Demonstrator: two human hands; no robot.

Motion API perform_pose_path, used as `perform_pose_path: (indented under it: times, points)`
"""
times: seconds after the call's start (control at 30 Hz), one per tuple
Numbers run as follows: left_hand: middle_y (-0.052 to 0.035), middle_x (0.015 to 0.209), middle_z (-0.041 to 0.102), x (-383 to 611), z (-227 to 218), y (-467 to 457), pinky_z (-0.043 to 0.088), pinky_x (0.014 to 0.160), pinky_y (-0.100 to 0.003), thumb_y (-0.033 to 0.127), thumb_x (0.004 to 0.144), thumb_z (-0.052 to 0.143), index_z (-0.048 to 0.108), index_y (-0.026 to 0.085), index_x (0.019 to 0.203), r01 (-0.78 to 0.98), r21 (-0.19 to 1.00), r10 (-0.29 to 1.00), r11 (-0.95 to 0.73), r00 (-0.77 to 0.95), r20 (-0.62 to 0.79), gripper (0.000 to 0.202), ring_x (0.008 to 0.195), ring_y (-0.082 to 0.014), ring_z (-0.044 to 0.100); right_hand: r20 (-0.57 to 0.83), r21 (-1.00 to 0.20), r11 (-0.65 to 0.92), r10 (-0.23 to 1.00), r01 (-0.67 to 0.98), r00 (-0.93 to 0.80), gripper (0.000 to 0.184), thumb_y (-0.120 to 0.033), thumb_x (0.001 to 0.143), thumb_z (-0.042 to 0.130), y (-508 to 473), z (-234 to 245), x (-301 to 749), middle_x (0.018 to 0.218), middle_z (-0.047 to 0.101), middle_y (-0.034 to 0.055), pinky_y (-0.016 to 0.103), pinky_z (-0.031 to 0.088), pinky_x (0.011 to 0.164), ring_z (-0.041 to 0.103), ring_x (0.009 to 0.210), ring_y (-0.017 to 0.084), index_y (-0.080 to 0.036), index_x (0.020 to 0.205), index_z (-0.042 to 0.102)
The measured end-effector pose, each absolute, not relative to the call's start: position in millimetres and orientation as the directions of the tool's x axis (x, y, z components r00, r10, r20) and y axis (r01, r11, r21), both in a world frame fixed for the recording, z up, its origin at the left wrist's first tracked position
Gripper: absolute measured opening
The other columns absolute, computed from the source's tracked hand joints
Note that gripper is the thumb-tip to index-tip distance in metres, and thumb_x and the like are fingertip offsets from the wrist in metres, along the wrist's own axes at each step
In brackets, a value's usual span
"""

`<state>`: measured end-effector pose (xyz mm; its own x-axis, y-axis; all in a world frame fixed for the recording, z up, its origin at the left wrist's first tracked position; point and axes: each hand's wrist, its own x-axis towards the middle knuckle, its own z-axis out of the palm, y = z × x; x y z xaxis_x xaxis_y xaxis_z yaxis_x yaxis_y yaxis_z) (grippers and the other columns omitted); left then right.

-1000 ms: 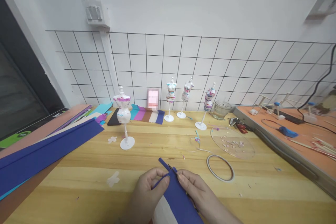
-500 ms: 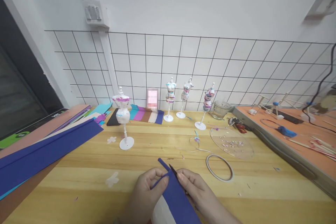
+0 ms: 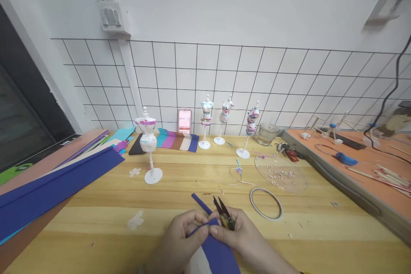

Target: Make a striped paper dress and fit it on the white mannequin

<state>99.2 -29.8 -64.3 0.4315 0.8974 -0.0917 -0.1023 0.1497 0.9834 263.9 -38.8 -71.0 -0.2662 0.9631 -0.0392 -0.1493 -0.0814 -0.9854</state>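
My left hand (image 3: 188, 235) is closed, pinching the top edge of a piece of dark blue crepe paper (image 3: 218, 249) between thumb and fingers. My right hand (image 3: 242, 231) pinches the same paper close beside the left thumb. A pair of small dark-bladed thread snips (image 3: 224, 213) is also held in my right hand, blades apart and pointing up and away. From behind the fingers a narrow blue strip (image 3: 201, 204) sticks out to the upper left; whether it joins the paper is hidden. Pale material (image 3: 199, 262) shows beneath the blue paper.
Several small white dress-form stands (image 3: 148, 142) stand toward the back. Coloured sheets (image 3: 61, 180) lie at left. On the right are a ring-shaped roll (image 3: 266, 218), a clear disc with gems (image 3: 282, 186), a glass jar (image 3: 266, 134) and an orange-topped board (image 3: 362, 165).
The snips have swung away from the paper's edge, and their blades now stand apart. My right fingers have moved onto the paper near the left thumb. The view has shifted slightly.
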Motion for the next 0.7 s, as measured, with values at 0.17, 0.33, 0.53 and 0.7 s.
perform_pose_path:
  times: [0.17,0.33,0.53,0.7]
  points:
    - [-0.0003,0.066,0.064,87,-53,-26,0.04,0.062,-0.025,0.039,0.07,0.068,0.057,0.016,0.084,-0.038,0.983,0.819,0.178,0.56,-0.126,0.029,0.064,-0.0146,0.057,-0.165,-0.954,-0.188,0.98,-0.232,-0.113,0.033,-0.04,0.058,0.079,-26,-67,286,0.054,0.056,-0.0029,0.021,0.037,0.049,0.048,0.048,0.009,-0.014,0.065,0.06]
    - [0.002,0.06,0.06,68,-42,-18,0.035,0.055,-0.023,0.043,0.068,0.068,0.057,0.015,0.064,0.17,0.974,0.822,0.149,0.526,-0.218,0.029,0.058,-0.0128,0.052,-0.227,-0.927,-0.226,0.973,-0.298,-0.03,0.032,-0.038,0.057,0.079,-17,-56,310,0.056,0.06,-0.0017,0.022,0.043,0.05,0.055,0.049,0.011,-0.016,0.068,0.06]
    - [0.0047,0.051,0.055,43,-30,-10,0.03,0.047,-0.019,0.039,0.065,0.071,0.056,0.016,0.057,0.185,0.957,0.816,0.222,0.502,-0.286,0.029,0.049,-0.0081,0.043,-0.245,-0.913,-0.242,0.969,-0.327,-0.033,0.033,-0.036,0.056,0.08,-15,-53,319,0.055,0.058,-0.0033,0.02,0.038,0.046,0.052,0.047,0.01,-0.016,0.071,0.058]
    - [0.003,0.054,0.06,30,-11,-13,0.038,0.049,-0.018,0.029,0.065,0.074,0.061,0.016,0.058,-0.133,0.948,0.888,0.291,0.406,-0.215,0.02,0.049,-0.0088,0.05,-0.232,-0.915,-0.229,0.972,-0.333,-0.031,0.037,-0.036,0.053,0.081,-18,-50,313,0.046,0.044,-0.0088,0.016,0.019,0.037,0.033,0.038,0.003,-0.016,0.068,0.053]
